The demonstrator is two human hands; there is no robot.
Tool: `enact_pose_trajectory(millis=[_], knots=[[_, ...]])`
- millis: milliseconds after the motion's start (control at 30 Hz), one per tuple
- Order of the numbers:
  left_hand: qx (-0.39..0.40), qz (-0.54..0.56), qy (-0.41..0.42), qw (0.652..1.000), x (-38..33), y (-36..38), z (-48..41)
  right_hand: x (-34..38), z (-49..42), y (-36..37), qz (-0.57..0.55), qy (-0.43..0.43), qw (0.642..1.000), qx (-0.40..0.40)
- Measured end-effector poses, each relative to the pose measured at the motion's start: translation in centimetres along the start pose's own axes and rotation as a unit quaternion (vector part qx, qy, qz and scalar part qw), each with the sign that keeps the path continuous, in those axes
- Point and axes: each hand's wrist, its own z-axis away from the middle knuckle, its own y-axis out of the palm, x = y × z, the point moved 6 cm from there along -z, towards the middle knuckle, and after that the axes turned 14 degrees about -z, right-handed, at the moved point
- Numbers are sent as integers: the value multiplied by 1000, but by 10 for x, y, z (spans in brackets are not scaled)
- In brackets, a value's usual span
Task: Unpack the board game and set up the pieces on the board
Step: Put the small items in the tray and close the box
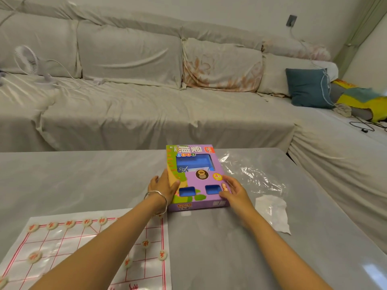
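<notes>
**A:** Where is the game box (196,181)?

**B:** It lies flat on the grey table (83,181), near the far edge, just beyond the top right corner of the board (62,243). It is purple, with 1 large blue window and 2 small ones nearer the person.

**A:** And the 2 hands?

**B:** Both are on it. The left hand (162,187) clasps the left side, its thumb laid over the top face and the palm against the edge. A silver bracelet (157,197) sits on that wrist. The right hand (233,190) holds the right side, thumb on the top face and loosely bent fingers at the edge. I cannot tell how far they wrap under.

**A:** Is the board laid out?

**B:** It is a white sheet with red lines, spread flat at the lower left. Round pale pieces (34,257) with red characters stand on it, several in a row along its far edge.

**A:** Anything beside the box?

**B:** Crumpled clear plastic wrap (251,174) touches its right side, with a white paper scrap (272,212) nearer. A covered sofa (146,101) stands behind the table.
</notes>
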Motion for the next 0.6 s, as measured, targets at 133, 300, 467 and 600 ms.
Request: enact_pose_trajectory(millis=[133,300,467,600], knots=[[-83,-13,57,995,-31,-14,1,27,3,-16,52,-23,998,4],[-83,-94,146,981,-106,-6,20,63,7,-77,60,-73,992,-82],[2,-284,209,936,-155,46,28,38,19,-168,75,124,951,-272],[17,-311,203,928,-147,77,24,1,10,-167,-3,201,950,-240]])
